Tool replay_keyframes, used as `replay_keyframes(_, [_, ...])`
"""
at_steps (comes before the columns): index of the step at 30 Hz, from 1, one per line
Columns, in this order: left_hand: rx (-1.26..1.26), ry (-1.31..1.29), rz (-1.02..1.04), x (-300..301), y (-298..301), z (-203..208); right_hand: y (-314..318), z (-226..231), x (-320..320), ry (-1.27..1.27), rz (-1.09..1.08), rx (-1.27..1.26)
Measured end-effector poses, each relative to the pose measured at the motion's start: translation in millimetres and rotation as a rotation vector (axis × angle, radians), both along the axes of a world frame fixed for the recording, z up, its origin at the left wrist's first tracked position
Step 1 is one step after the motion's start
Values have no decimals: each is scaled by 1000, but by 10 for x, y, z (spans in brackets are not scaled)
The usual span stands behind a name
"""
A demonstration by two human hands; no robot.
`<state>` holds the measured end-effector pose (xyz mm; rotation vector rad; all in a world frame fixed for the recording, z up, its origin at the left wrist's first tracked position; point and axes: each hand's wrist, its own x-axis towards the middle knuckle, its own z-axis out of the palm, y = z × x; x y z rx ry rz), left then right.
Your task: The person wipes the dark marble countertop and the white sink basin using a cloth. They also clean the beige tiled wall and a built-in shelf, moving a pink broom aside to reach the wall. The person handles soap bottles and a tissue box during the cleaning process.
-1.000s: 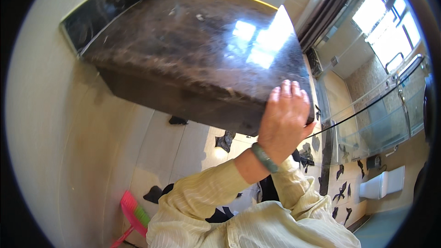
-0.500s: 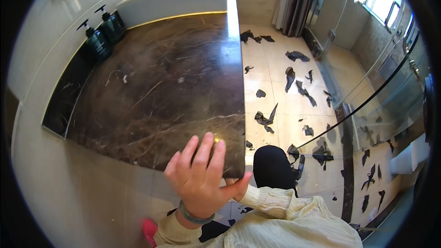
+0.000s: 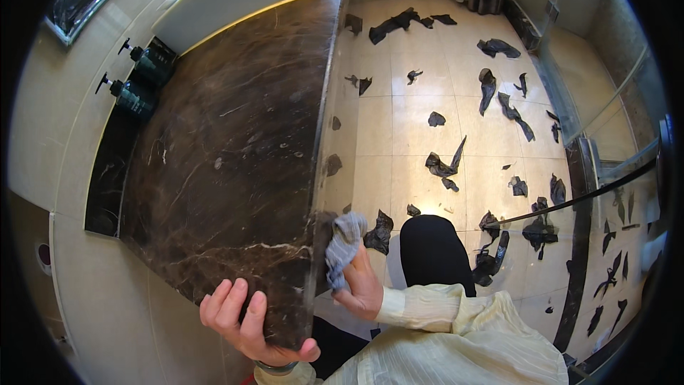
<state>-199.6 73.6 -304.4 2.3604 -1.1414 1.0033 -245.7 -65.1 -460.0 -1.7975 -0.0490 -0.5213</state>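
Note:
My left hand (image 3: 239,317) rests on the near corner of the dark brown marble countertop (image 3: 235,150), fingers spread on top and the thumb by its front edge. On the counter's right side, my right hand (image 3: 362,281) grips a crumpled grey cleaning cloth (image 3: 347,242), pressing it to the vertical face just below the top edge. The cloth covers part of that face and my fingertips. Small pale spots dot the polished counter surface.
Two dark green pump bottles (image 3: 135,98) stand by the wall, left of the white sink (image 3: 242,0). Torn black plastic scraps (image 3: 443,164) litter the beige tile floor (image 3: 410,121). A glass shower partition (image 3: 605,85) rises at the right. My black-clad knee (image 3: 434,249) is beside the counter.
The view has shifted. My right hand, mostly hidden below the counter before, now shows with the grey cloth at the side face. My left hand sits lower left, still at the corner.

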Motion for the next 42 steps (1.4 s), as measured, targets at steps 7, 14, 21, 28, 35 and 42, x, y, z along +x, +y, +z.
replay_keyframes(7, [-44,14,7,-41,-62,4,-737,59,1065,-172,-293,21])
replay_keyframes(14, [-46,19,14,-65,-103,18,-938,175,1309,-228,-381,-145])
replay_keyframes(21, [-81,11,12,-63,-113,-9,-428,350,280,-357,-2,-88])
replay_keyframes(28, [-113,14,-7,-79,-110,-18,-1254,649,1718,-524,-288,4])
replay_keyframes(35, [-132,0,75,-106,-312,-2,-1853,643,2286,-430,-470,143])
replay_keyframes(42, [-62,-49,110,-146,-330,9,-642,375,585,-434,-86,-13])
